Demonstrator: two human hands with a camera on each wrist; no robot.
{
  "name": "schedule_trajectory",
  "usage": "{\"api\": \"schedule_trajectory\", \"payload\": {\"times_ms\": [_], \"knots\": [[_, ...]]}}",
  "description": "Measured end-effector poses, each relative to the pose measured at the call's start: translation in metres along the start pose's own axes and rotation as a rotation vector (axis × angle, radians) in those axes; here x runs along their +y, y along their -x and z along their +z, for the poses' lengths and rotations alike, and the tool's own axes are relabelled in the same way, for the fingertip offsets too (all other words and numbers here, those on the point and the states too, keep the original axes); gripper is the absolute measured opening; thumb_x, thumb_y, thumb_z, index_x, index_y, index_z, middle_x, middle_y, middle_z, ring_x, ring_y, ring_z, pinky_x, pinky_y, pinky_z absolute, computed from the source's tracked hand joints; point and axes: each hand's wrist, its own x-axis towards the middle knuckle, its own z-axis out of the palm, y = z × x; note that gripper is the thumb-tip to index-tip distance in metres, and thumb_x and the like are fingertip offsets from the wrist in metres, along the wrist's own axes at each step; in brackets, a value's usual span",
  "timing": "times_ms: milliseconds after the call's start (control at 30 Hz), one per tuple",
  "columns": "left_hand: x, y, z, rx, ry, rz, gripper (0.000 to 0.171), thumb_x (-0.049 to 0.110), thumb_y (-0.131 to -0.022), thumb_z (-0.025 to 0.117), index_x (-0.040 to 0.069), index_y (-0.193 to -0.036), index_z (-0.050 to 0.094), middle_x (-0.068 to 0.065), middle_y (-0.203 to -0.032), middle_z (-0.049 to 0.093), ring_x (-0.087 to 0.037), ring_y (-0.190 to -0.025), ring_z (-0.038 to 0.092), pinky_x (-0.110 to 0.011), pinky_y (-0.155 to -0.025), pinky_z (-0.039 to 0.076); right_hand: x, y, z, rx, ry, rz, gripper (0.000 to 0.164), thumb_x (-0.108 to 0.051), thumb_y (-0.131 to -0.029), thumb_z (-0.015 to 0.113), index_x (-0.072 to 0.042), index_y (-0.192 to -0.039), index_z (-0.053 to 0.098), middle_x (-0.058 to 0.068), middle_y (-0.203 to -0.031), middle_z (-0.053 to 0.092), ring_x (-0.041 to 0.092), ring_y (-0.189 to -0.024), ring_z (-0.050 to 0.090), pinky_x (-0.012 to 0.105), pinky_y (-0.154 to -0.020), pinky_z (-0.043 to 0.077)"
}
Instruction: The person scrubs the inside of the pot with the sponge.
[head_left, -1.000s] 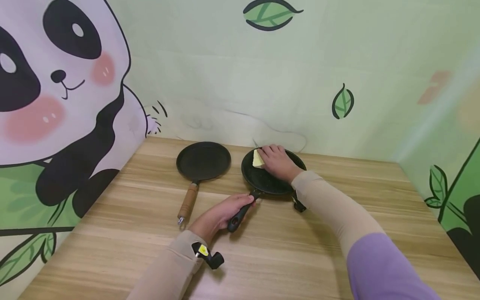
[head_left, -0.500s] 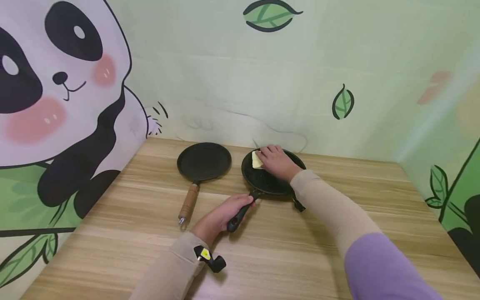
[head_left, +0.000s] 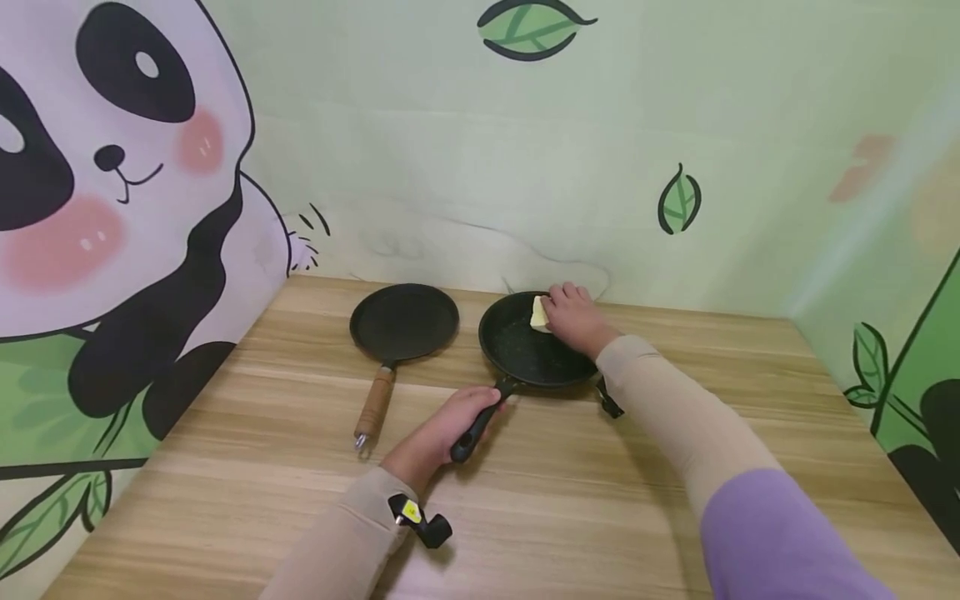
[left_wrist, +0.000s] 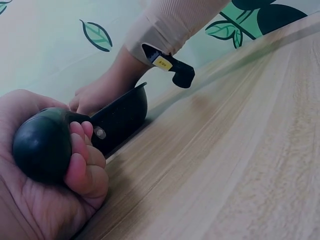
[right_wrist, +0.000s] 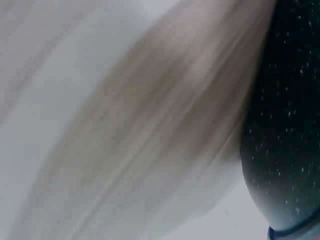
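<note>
A black frying pan (head_left: 528,354) stands on the wooden table in the head view. My left hand (head_left: 459,419) grips its black handle (head_left: 472,435); in the left wrist view the fingers curl around the rounded handle end (left_wrist: 42,147). Inside the pan, near its far right side, my right hand (head_left: 579,318) holds a pale yellow sponge (head_left: 539,314) against the surface. Most of the sponge is hidden under the fingers. The right wrist view has the pan's speckled black surface (right_wrist: 285,115) along its right side, with the rest blurred.
Left of the frying pan lies a flat black pan (head_left: 405,322) with a wooden handle (head_left: 375,404). Behind the table (head_left: 585,500) rises a pale green wall (head_left: 420,150) printed with a panda and leaves. Each wrist carries a small black camera.
My right hand has moved the sponge rightward across the inside of the frying pan, uncovering more of its left part. The left hand keeps its grip on the handle.
</note>
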Motion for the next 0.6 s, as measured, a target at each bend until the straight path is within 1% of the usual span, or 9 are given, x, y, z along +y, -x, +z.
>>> {"api": "schedule_trajectory", "payload": {"times_ms": [200, 300, 400, 467, 600], "knots": [[0.001, 0.001, 0.002, 0.004, -0.018, 0.010, 0.041, 0.030, -0.103, 0.050, -0.005, -0.121, 0.059, -0.002, -0.067, 0.048, -0.010, -0.048, 0.044, -0.022, -0.040, 0.036, 0.006, 0.008, -0.005, -0.007, 0.055, 0.002, 0.048, -0.025, -0.098, 0.066, 0.006, -0.133, 0.057, 0.018, -0.120, 0.050, 0.034, -0.105, 0.044, 0.045, -0.088, 0.038], [0.001, 0.001, 0.003, 0.010, -0.027, 0.006, 0.041, 0.031, -0.103, 0.051, -0.005, -0.122, 0.059, -0.002, -0.067, 0.048, -0.010, -0.048, 0.043, -0.022, -0.040, 0.035, 0.011, 0.012, -0.009, -0.034, 0.033, 0.006, 0.049, -0.027, -0.098, 0.068, 0.006, -0.132, 0.057, 0.018, -0.118, 0.050, 0.034, -0.104, 0.043, 0.046, -0.088, 0.038], [0.000, 0.001, 0.004, 0.010, -0.034, -0.001, 0.042, 0.032, -0.102, 0.052, -0.004, -0.123, 0.059, -0.002, -0.066, 0.048, -0.010, -0.048, 0.043, -0.022, -0.039, 0.035, 0.019, 0.019, -0.013, -0.075, -0.066, 0.032, 0.049, -0.028, -0.097, 0.068, 0.004, -0.132, 0.058, 0.018, -0.117, 0.050, 0.034, -0.105, 0.042, 0.048, -0.091, 0.037], [0.000, 0.001, 0.004, 0.012, -0.037, -0.007, 0.043, 0.033, -0.102, 0.052, -0.003, -0.123, 0.059, -0.002, -0.066, 0.048, -0.010, -0.048, 0.044, -0.022, -0.039, 0.035, 0.024, 0.025, -0.016, -0.099, -0.168, 0.067, 0.050, -0.029, -0.097, 0.069, 0.002, -0.135, 0.058, 0.018, -0.118, 0.050, 0.035, -0.107, 0.042, 0.050, -0.093, 0.036], [0.003, 0.003, 0.002, 0.030, -0.042, -0.024, 0.042, 0.035, -0.102, 0.050, -0.001, -0.122, 0.060, -0.003, -0.064, 0.047, -0.011, -0.048, 0.044, -0.023, -0.038, 0.035, 0.035, 0.038, -0.019, -0.097, -0.359, 0.127, 0.054, -0.032, -0.098, 0.066, 0.001, -0.140, 0.055, 0.021, -0.121, 0.052, 0.037, -0.109, 0.044, 0.051, -0.091, 0.037]]}}
